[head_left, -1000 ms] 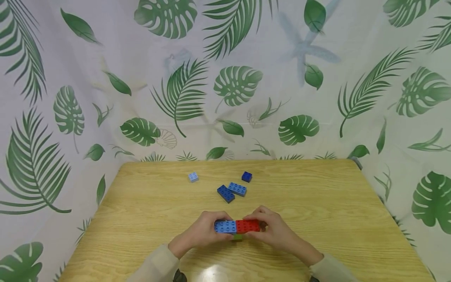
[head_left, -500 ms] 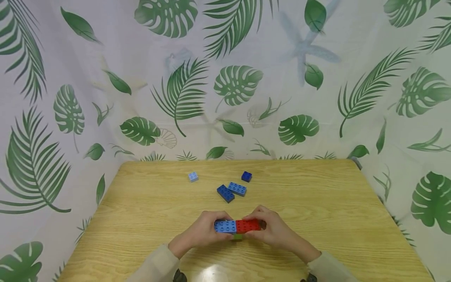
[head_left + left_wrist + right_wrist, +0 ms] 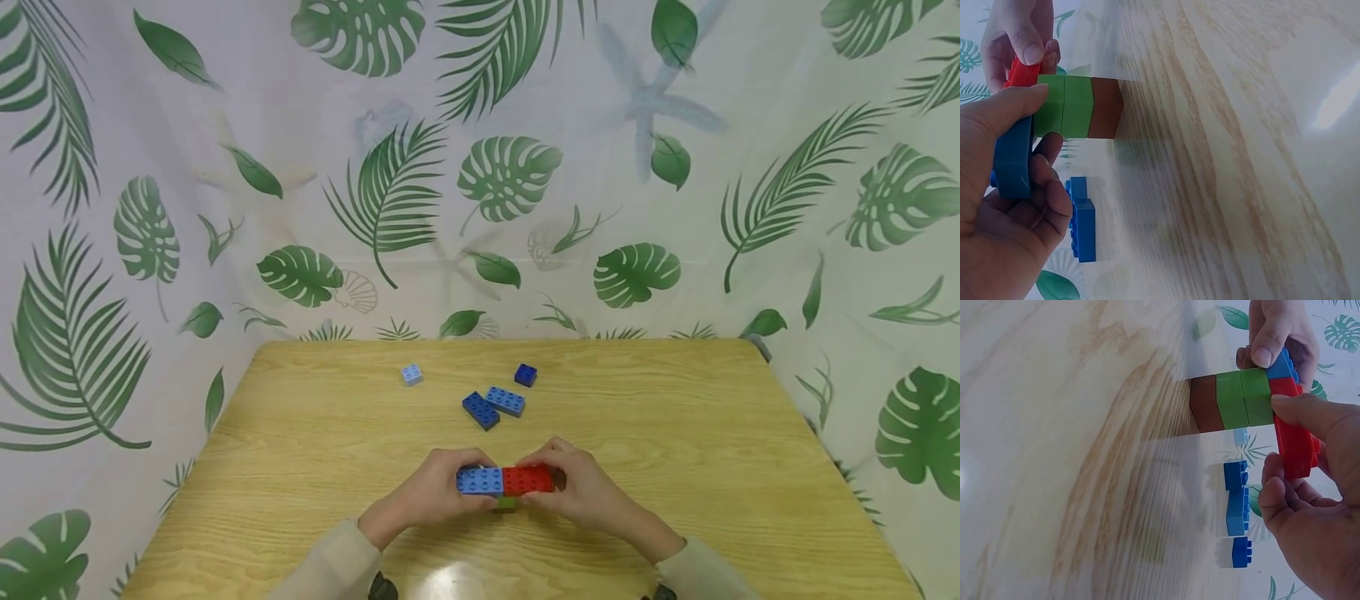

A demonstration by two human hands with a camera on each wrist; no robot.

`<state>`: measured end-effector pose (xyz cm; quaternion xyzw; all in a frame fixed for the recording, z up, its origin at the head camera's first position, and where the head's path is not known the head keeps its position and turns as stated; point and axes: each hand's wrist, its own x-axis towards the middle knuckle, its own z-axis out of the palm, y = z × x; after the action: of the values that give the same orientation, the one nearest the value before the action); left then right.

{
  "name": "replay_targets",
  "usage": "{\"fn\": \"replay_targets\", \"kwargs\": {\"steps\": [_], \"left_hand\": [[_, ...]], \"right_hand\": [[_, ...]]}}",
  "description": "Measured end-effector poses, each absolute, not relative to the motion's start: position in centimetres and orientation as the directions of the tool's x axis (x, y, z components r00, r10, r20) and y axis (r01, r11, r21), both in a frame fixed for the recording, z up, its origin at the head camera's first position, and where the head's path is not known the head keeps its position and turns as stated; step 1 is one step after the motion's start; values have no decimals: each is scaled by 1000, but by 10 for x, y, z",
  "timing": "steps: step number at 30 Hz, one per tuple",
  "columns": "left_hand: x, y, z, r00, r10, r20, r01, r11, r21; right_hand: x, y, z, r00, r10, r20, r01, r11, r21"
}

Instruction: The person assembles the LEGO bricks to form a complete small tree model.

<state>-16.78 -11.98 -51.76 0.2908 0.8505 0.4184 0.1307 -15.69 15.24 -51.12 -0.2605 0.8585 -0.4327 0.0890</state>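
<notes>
Almost nothing different from a second ago: only a tiny drift of the head view, no shift of hands or bricks, so most likely still a pressing together of the stack and not a new pick.

Around the stack on three sides, hanging close behind the far edge: a leaf-printed curtain (image 3: 150,167). Under the stack: a wooden table (image 3: 300,467), with wide bare wood to left and right of the stack and a narrower strip toward the near edge.

On the left end of the stack: the left hand (image 3: 427,492), fingers and thumb curled round the blue brick (image 3: 480,481). On the right end: the right hand (image 3: 592,496), pinching the red brick (image 3: 527,480) in the same way. Below these two, in the stack: green bricks (image 3: 1063,106), then a brown brick (image 3: 1105,108) standing on the wood.

Beyond the stack, well apart from it: a dark blue long brick (image 3: 481,411) touching a lighter blue long brick (image 3: 505,401), then a small dark blue brick (image 3: 525,374) and a small pale blue brick (image 3: 411,375).
</notes>
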Motion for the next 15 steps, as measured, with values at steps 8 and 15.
{"fn": "replay_targets", "kwargs": {"steps": [8,15], "left_hand": [[-171,-122,-519,-795,606,27,378,459,804],[-196,-135,-521,-883,444,154,361,430,827]], "right_hand": [[-158,157,-514,-857,-510,76,-373,511,-775],[-162,154,-517,-865,-496,74,-364,519,-774]]}}
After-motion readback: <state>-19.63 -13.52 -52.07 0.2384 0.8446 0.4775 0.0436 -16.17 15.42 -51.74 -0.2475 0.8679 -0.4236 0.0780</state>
